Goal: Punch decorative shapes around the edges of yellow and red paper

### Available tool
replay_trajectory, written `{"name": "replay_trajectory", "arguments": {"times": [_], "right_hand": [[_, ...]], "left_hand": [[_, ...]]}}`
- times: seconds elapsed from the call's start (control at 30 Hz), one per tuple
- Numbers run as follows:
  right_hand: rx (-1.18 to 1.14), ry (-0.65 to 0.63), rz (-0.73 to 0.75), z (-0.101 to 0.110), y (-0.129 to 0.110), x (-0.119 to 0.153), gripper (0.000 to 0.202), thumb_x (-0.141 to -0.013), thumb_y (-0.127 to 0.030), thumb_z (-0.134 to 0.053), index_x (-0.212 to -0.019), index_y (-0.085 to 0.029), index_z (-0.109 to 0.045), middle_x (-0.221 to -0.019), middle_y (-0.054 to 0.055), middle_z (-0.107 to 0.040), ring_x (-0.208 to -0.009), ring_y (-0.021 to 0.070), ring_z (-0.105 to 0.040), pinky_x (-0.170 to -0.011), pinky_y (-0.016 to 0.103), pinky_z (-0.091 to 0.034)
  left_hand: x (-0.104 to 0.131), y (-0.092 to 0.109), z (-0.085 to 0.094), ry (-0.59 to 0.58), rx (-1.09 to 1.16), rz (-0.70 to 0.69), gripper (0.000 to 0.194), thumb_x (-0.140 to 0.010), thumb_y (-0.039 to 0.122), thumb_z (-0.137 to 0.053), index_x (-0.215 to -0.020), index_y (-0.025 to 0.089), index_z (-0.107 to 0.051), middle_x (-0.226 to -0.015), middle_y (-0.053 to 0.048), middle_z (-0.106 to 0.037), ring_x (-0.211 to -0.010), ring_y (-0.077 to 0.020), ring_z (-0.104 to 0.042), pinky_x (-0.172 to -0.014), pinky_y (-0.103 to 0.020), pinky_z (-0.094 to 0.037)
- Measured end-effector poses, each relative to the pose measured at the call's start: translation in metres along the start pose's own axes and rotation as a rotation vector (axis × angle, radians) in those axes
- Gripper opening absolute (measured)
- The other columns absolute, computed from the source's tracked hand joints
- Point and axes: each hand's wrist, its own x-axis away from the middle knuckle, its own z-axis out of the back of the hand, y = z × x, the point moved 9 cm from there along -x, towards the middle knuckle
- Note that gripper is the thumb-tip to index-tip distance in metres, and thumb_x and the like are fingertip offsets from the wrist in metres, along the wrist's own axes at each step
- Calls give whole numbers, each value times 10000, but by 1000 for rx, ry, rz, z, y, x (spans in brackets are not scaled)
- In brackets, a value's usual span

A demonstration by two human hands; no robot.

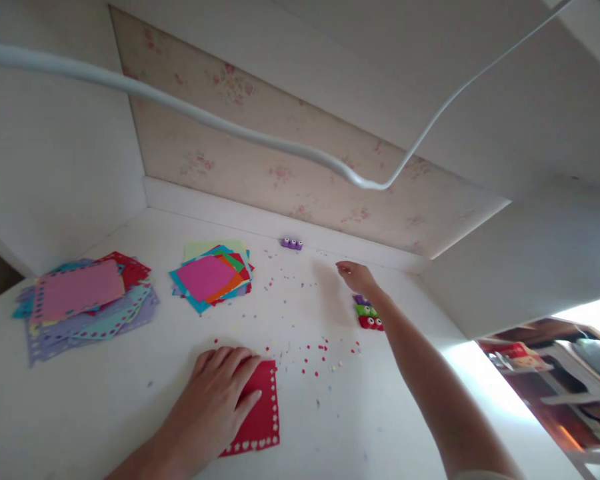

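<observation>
My left hand [225, 387] lies with fingers spread over a red sheet of paper [260, 413]. Small star and heart cutouts run along the sheet's right and lower edges; its left part is under the hand. My right hand [355, 275] is over the far right of the table, fingers drawn together in a pinch. Anything between those fingertips is too small to make out. Just below that wrist stand purple, green and red craft punches [367, 313] with eye-like tops, partly behind the forearm. Another purple craft punch row [291, 244] sits by the back wall.
Several punched sheets [77, 290] are heaped at the left. Beside them lies a pile of coloured paper [207, 277]. Tiny paper bits [323, 348] are scattered over the white table [325, 427]. A white cable [220, 123] crosses high in front; side panels and a back wall enclose the table.
</observation>
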Motion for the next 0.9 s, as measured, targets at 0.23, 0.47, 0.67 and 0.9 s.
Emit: {"name": "replay_trajectory", "arguments": {"times": [0.23,0.47,0.67,0.9], "right_hand": [[-77,-48,157,-46,-113,-54,551,-891,-135,-507,-1434,-121,-418,-1527,133,-349,-1395,236,-349,-1143,335,-294],[-108,-40,109,-51,-126,-72,447,-915,-151,-509,-1362,-145,-493,-1436,147,-468,-1296,260,-473,-1078,408,-370],[-158,0,86,-41,-118,-52,251,-904,-178,-535,-1124,-185,-656,-1248,116,-618,-1133,239,-587,-1010,339,-410],[-379,38,115,-36,-115,35,201,-886,-234,-528,-1058,-213,-630,-1076,75,-704,-963,207,-677,-894,369,-518]], "left_hand": [[-5,-1,1,-42,48,1,381,-870,234,-588,-1247,286,-588,-1216,-37,-631,-1112,-258,-540,-1018,-464,-368],[-10,-8,14,6,256,59,267,-915,137,-448,-1061,246,-642,-1034,-39,-672,-987,-207,-597,-952,-404,-424],[-11,-18,23,4,484,167,185,-909,214,-467,-906,221,-652,-914,-27,-703,-880,-192,-635,-852,-333,-453],[-11,-22,17,-54,686,215,220,-904,323,-480,-874,198,-660,-859,-36,-733,-811,-185,-672,-735,-274,-473]]}}
